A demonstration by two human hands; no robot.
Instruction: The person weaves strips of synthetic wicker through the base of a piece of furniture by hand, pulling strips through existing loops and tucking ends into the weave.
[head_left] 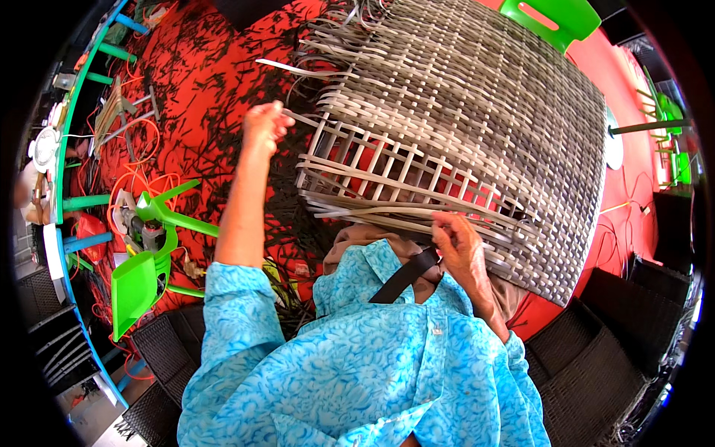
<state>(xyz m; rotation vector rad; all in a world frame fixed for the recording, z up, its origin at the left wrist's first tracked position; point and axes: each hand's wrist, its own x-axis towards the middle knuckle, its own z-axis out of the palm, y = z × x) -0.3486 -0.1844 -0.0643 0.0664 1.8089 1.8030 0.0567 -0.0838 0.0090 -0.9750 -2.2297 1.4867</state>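
Observation:
A woven panel of grey-brown flat weaving strips lies tilted in front of me. Near its lower left edge the weave is open, and bare crosswise slats show red floor through the gaps. My left hand is raised beyond the panel's left edge, closed on a weaving strip that runs from the panel. My right hand is at the near edge, fingers curled and their tips close to the loose long strips. Whether it pinches one of them is hidden.
Dark strip scraps litter the red floor. A green plastic chair stands at left beside orange cords and a power tool. Another green chair is beyond the panel. Dark woven furniture sits at lower right.

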